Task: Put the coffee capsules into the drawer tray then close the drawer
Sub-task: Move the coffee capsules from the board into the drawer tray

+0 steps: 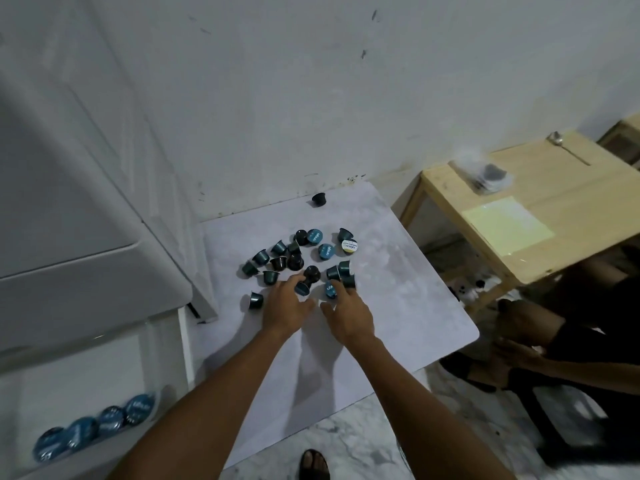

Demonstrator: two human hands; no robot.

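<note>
Head view | drawer tray beyond left edge of board: four blue-lidded capsules in a row | left hand, right hand: both laid on loose capsules mid-board, grip cannot tell | advice: pinch rims, gather several per trip | look: small dark cups, teal or black

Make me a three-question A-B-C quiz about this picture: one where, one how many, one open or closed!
1. Where is the spoon? A on the wooden table B on the floor C in a cup
2. How many capsules show in the drawer? A one B four C nine
3. The drawer is: A open B closed C missing
Answers: 1A, it lies on the tabletop; 2B, four blue lids stand in a row; 3A, its inside shows.
</note>
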